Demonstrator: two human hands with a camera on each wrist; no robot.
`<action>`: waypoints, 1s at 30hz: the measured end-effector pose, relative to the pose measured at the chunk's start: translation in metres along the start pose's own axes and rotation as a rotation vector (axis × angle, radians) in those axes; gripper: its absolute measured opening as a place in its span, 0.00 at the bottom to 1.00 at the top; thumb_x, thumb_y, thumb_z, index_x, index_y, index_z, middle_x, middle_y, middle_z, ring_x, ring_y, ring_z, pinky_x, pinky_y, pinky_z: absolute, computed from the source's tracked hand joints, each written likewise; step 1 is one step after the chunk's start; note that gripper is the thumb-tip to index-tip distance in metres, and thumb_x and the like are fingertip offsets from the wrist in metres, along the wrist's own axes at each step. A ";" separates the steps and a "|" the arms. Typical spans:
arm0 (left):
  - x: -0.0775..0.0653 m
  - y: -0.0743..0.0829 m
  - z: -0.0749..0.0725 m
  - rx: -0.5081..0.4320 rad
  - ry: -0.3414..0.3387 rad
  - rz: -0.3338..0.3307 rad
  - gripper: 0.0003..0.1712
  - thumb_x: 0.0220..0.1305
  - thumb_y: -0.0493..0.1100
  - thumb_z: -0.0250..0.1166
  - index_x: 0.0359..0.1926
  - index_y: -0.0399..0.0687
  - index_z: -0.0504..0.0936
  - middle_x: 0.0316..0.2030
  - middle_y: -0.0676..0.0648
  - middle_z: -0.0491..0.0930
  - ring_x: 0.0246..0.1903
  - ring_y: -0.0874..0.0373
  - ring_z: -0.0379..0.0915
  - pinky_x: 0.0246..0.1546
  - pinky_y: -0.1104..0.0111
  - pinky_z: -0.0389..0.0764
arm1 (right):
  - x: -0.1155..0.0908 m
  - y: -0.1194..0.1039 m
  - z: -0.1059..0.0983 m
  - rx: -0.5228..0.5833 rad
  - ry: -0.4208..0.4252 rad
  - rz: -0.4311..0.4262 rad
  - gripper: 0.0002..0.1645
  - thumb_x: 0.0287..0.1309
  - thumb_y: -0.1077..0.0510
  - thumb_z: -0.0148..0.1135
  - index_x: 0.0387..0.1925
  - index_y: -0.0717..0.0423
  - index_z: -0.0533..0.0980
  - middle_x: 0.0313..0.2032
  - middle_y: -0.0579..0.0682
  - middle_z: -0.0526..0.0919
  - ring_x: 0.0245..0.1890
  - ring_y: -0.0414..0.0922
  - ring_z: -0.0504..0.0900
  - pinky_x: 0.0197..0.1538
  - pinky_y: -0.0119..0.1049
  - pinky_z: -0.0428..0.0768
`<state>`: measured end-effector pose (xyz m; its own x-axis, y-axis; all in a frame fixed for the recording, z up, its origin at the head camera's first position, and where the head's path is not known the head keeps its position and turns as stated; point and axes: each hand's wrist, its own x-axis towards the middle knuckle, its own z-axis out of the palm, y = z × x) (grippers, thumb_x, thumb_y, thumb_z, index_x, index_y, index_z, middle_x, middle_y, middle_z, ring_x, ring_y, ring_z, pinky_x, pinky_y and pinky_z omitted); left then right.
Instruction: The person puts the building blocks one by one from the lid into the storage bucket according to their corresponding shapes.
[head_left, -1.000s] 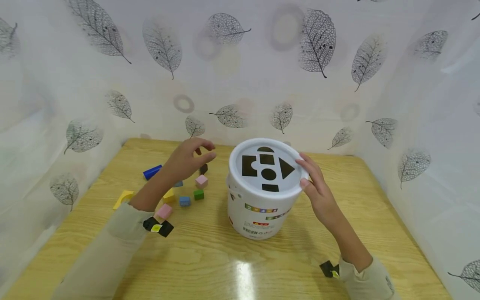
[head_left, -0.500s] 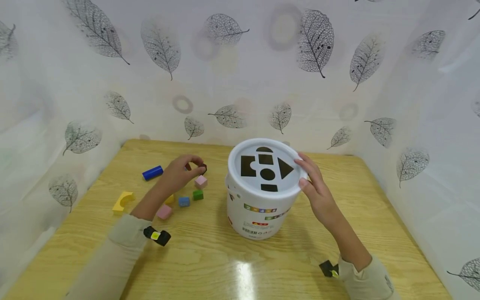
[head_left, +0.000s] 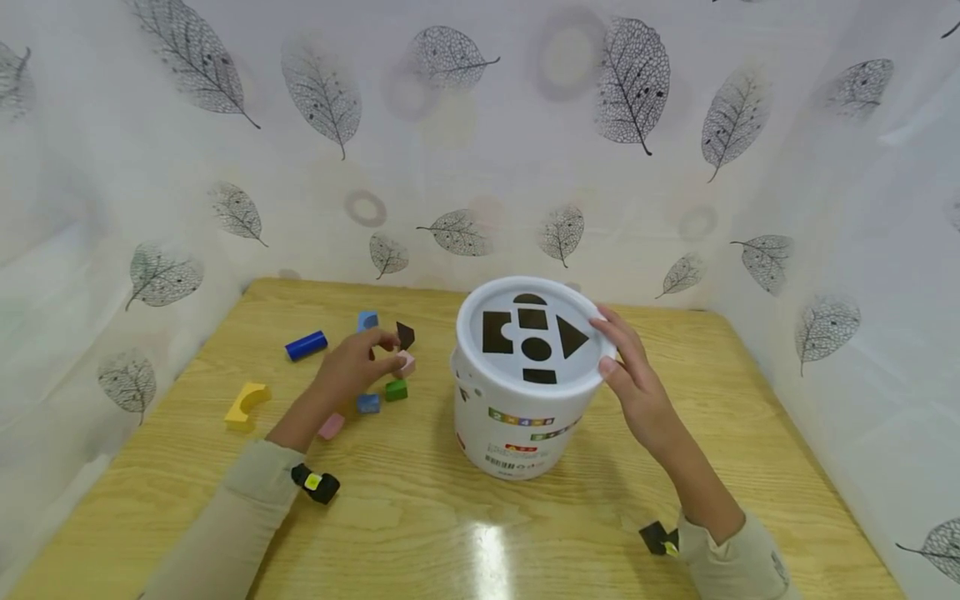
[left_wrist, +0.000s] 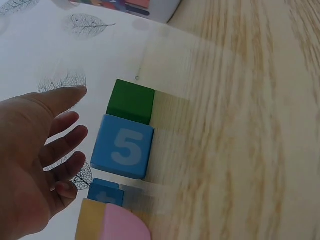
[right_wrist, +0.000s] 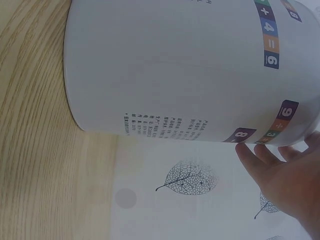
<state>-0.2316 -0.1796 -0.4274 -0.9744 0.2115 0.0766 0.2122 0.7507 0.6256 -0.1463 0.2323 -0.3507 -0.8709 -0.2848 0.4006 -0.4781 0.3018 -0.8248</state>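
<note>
Pink block (head_left: 408, 362) sat at tips of L hand (head_left: 351, 362) (can't tell if gripped), prob. mid-pickup; next likely needed secure pinch. R hand (head_left: 636, 390), loosely spread, touched tub (head_left: 513, 396).

The left hand (left_wrist: 30, 160) is beside a green block (left_wrist: 131, 102) and a blue block (left_wrist: 122, 147) marked 5.
</note>
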 end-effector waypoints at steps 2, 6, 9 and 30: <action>0.000 -0.002 0.002 0.002 -0.008 -0.008 0.26 0.67 0.63 0.64 0.56 0.54 0.80 0.53 0.49 0.81 0.44 0.51 0.75 0.38 0.61 0.76 | 0.000 0.000 0.000 -0.002 0.001 0.001 0.29 0.76 0.60 0.41 0.75 0.48 0.61 0.79 0.49 0.48 0.77 0.50 0.52 0.64 0.23 0.68; 0.000 -0.006 0.004 0.021 -0.024 -0.019 0.26 0.65 0.65 0.64 0.55 0.56 0.81 0.54 0.49 0.81 0.47 0.49 0.77 0.42 0.57 0.78 | -0.001 0.002 0.001 0.003 0.002 -0.002 0.30 0.76 0.60 0.41 0.75 0.47 0.61 0.79 0.48 0.48 0.78 0.50 0.51 0.64 0.23 0.68; 0.000 -0.009 0.005 0.035 -0.042 -0.027 0.28 0.64 0.66 0.65 0.57 0.56 0.81 0.54 0.49 0.81 0.51 0.49 0.77 0.46 0.53 0.78 | -0.001 0.002 0.001 0.009 0.003 -0.006 0.30 0.76 0.60 0.41 0.75 0.48 0.61 0.79 0.48 0.48 0.77 0.49 0.52 0.64 0.23 0.69; 0.007 0.001 0.011 0.136 -0.092 -0.070 0.30 0.66 0.66 0.63 0.60 0.54 0.82 0.59 0.46 0.81 0.60 0.42 0.75 0.54 0.42 0.76 | -0.001 0.001 0.000 -0.009 0.010 -0.001 0.29 0.76 0.60 0.41 0.75 0.48 0.62 0.79 0.48 0.48 0.78 0.48 0.50 0.64 0.22 0.68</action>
<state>-0.2378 -0.1708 -0.4347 -0.9775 0.2074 -0.0389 0.1582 0.8422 0.5154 -0.1459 0.2327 -0.3517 -0.8715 -0.2760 0.4054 -0.4799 0.3095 -0.8209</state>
